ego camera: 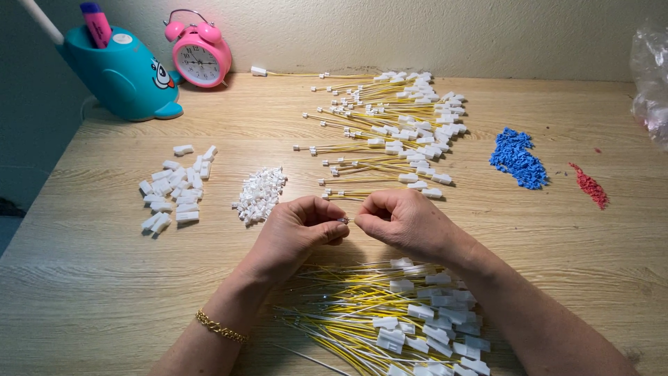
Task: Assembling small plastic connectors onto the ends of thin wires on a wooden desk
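Head view. Two bare hands meet above the middle of a wooden table [90,278]. The left hand [299,230], with a gold chain bracelet [221,327] at its wrist, has its fingers curled and its thumb and forefinger pinched together on a tiny part [343,220]. The right hand [403,221] faces it, fingers likewise closed, its fingertips meeting the same part from the other side; what the part is cannot be told, as it is too small and mostly hidden.

Directly below the hands, close to the table's near edge, lies a heap of yellow wires with white connectors [396,320]. Beyond the hands, toward the wall, a second spread of yellow wires [390,125] lies in rough rows, each with white ends.

To the left of the hands sits a small pile of white plugs [259,195], and farther left a looser group of larger white housings [174,189]. To the right lie a patch of blue pieces [518,159] and a thin streak of red pieces [590,186].

At the far left corner stand a teal whale-shaped pen holder [125,73] and a pink alarm clock [200,57]. A clear plastic bag [650,76] shows at the right edge.
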